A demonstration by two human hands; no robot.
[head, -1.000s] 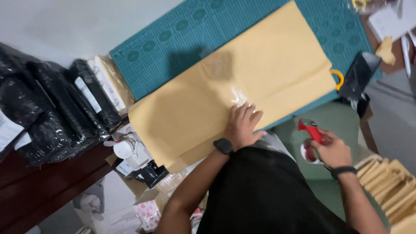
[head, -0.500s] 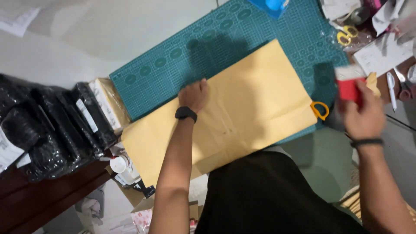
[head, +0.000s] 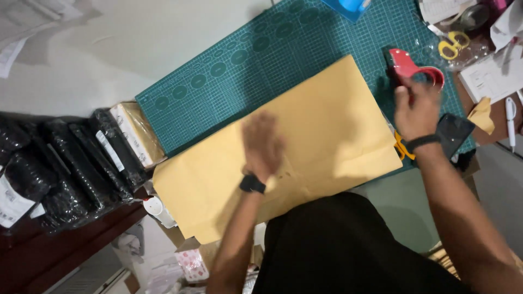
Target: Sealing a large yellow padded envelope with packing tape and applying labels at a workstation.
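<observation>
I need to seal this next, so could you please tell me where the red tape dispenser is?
The red tape dispenser is in the right hand, over the green cutting mat, beside the tan paper sheet.

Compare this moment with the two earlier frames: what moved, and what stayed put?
The right hand carried the red tape dispenser from beside the body up over the green cutting mat. The left hand, blurred, shifted across the brown paper but stays on it. Paper, mat and black parcels stayed put.

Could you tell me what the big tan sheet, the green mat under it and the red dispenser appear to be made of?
Tan sheet: kraft paper, matte, faint fold creases. Green mat: likely vinyl or rubber cutting mat, dull with a printed grid. Red dispenser, held by the right hand: glossy plastic, apparently.
</observation>
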